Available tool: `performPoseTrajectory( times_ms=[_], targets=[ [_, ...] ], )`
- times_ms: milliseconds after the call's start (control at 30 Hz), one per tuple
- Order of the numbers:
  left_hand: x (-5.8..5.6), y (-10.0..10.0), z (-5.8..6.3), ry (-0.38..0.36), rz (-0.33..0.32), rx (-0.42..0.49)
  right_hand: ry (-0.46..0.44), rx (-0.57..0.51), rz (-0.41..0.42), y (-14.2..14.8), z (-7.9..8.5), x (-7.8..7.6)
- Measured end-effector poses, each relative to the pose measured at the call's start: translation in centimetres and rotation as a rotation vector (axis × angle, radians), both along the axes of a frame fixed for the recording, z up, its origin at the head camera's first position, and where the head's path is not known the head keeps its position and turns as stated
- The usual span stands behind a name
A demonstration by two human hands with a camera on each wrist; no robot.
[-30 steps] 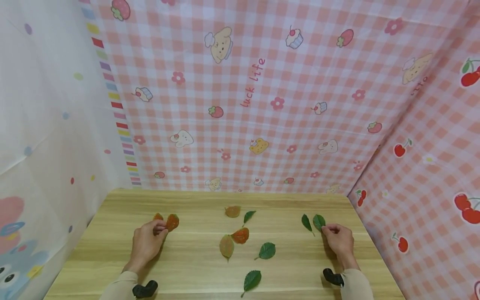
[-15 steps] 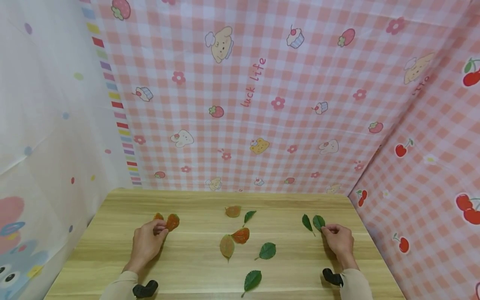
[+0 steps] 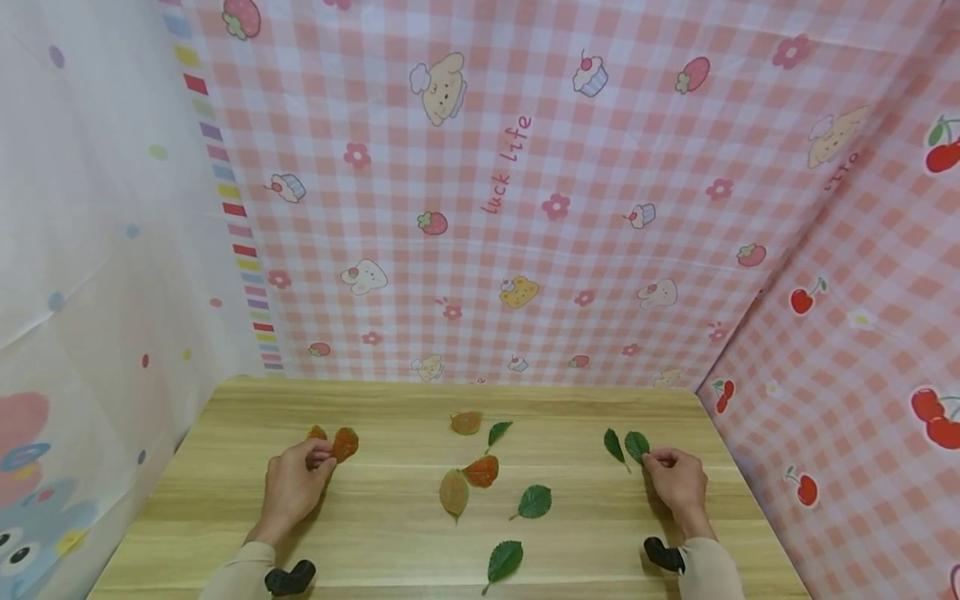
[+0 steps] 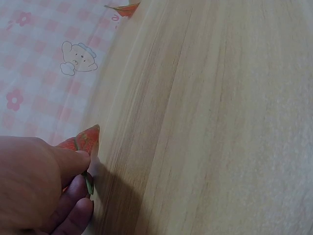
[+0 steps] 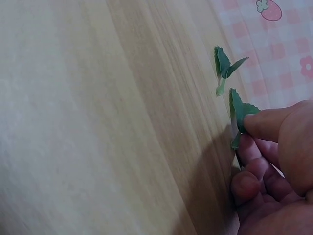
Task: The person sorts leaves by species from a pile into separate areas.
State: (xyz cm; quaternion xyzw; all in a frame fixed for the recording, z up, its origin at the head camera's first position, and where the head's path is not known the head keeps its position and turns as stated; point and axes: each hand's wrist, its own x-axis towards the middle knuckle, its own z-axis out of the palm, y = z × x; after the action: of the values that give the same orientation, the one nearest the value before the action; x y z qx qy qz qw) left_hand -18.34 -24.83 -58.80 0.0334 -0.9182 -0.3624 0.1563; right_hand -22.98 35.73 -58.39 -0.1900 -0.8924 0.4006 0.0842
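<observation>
My left hand [image 3: 296, 483] pinches a red-orange leaf [image 3: 346, 445] between thumb and fingers at the left of the table. Another orange leaf [image 3: 318, 433] shows just behind those fingertips. In the left wrist view the held leaf [image 4: 88, 140] stands up past the thumb, its green stem between the fingers. On the right side, my right hand [image 3: 681, 482] pinches a green serrated leaf [image 3: 637, 445] by its lower part. Beside it lies a second green leaf [image 3: 613, 444]. The right wrist view shows the held leaf [image 5: 239, 110] folded along its middle, thumb against it.
Between the hands lie a brownish leaf [image 3: 466, 423], a small green leaf [image 3: 498, 432], a red leaf [image 3: 482, 472], a yellowish leaf [image 3: 453, 493] and two green leaves, one [image 3: 535, 502] behind the other [image 3: 505, 561]. Patterned cloth [image 3: 480, 250] hangs behind the wooden table [image 3: 375, 550].
</observation>
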Motion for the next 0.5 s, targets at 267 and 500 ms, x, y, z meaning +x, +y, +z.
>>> performPoseTrajectory(
  times_ms=[267, 500],
  targets=[
    [0.12, 0.16, 0.18, 0.026, 0.004, -0.001, 0.011, 0.018, -0.008, -0.18, 0.07, 0.08],
    [0.08, 0.06, 0.32, 0.0, -0.001, 0.019, 0.018, 0.028, -0.011, -0.24, 0.04, 0.02]
  ],
)
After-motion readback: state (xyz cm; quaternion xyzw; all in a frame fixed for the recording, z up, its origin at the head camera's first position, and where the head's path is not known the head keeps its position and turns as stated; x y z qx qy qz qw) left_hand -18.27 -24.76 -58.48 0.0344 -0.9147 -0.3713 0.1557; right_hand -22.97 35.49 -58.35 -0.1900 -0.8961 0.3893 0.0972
